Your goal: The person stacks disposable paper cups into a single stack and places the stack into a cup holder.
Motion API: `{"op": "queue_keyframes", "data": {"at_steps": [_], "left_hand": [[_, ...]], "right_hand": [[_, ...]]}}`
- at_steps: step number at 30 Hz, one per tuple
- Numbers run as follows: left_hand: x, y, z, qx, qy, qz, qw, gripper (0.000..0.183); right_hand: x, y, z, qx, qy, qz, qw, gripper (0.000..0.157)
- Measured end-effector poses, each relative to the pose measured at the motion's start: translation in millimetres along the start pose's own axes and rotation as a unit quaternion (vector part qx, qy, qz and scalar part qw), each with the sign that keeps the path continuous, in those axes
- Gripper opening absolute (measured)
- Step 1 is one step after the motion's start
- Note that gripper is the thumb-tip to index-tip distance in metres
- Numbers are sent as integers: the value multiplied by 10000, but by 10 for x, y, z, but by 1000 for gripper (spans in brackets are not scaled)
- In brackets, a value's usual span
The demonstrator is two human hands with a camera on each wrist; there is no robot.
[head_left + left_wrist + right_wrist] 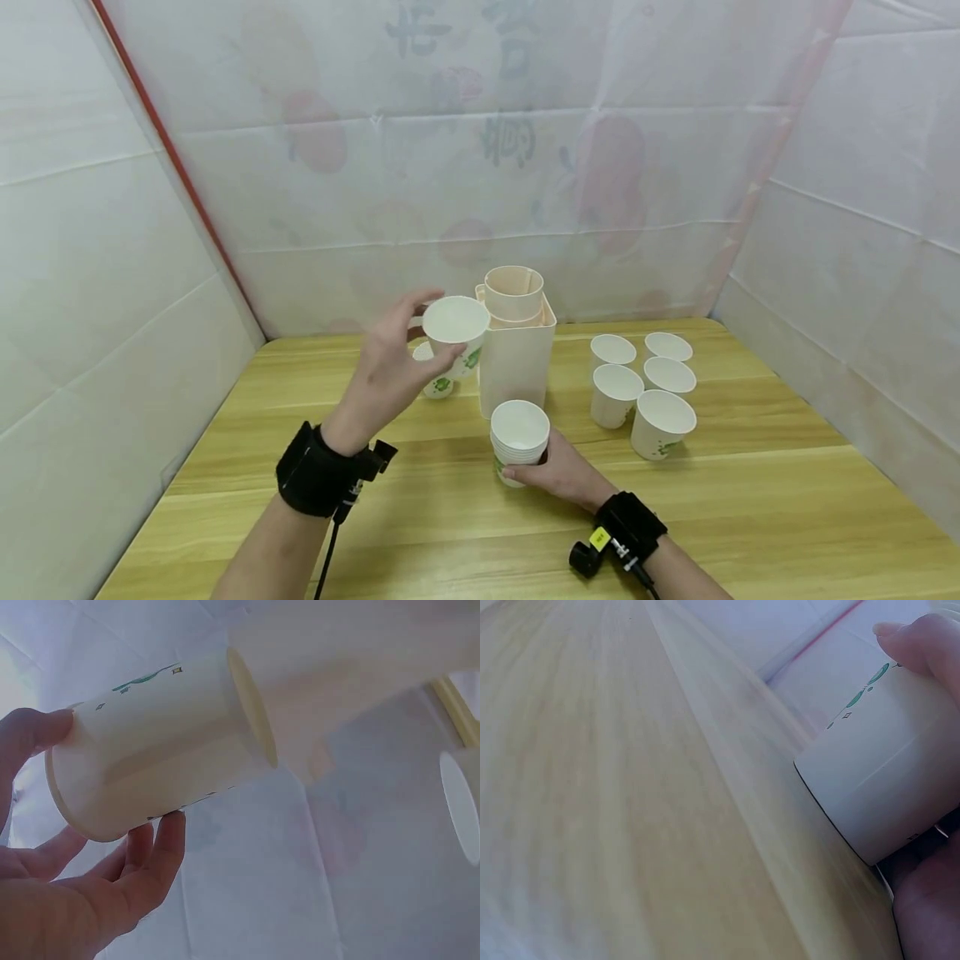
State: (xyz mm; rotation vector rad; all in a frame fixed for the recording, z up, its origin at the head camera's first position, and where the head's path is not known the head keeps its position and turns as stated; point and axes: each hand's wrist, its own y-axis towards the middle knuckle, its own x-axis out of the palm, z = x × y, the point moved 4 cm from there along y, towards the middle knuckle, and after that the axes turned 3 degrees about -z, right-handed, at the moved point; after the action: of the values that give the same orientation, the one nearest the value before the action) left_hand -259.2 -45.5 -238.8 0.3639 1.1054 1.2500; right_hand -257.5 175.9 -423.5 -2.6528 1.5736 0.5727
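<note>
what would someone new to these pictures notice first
Probably the white cup held up in the left hand, just left of the cream container in the head view. Next, the nested cup stack gripped by the right hand, lower in that view. Five cups stand clustered on the right of the table.

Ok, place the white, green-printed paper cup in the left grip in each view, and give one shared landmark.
Head: the white, green-printed paper cup is just left of centre, in the left grip.
Left wrist: the cup lies tilted sideways, left of centre.
Right wrist: absent; the right grip holds stacked white paper cups.
Shared landmark: creased white sheeting, in all three.
</note>
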Motion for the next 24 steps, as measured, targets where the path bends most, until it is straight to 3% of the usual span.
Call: {"op": "queue_keyframes", "data": {"at_steps": [5,12,18,24], "left_hand": [[177,-53,94,53,-251,-405,9988,59],[397,-151,180,48,-522,-943,9942,59],[450,-179,407,50,-961,-1234,9877,55],[489,-191,465,-200,-1043,-1278,9861,52]], "right_hand": [[8,-32,-158,22,91,-72,9999,64],[14,-34,-186,-51,207,-212,9995,63],[11,-23,-184,-131,100,-289,9994,58],[4,-20,-174,-90,-17,-310,9995,57]]}}
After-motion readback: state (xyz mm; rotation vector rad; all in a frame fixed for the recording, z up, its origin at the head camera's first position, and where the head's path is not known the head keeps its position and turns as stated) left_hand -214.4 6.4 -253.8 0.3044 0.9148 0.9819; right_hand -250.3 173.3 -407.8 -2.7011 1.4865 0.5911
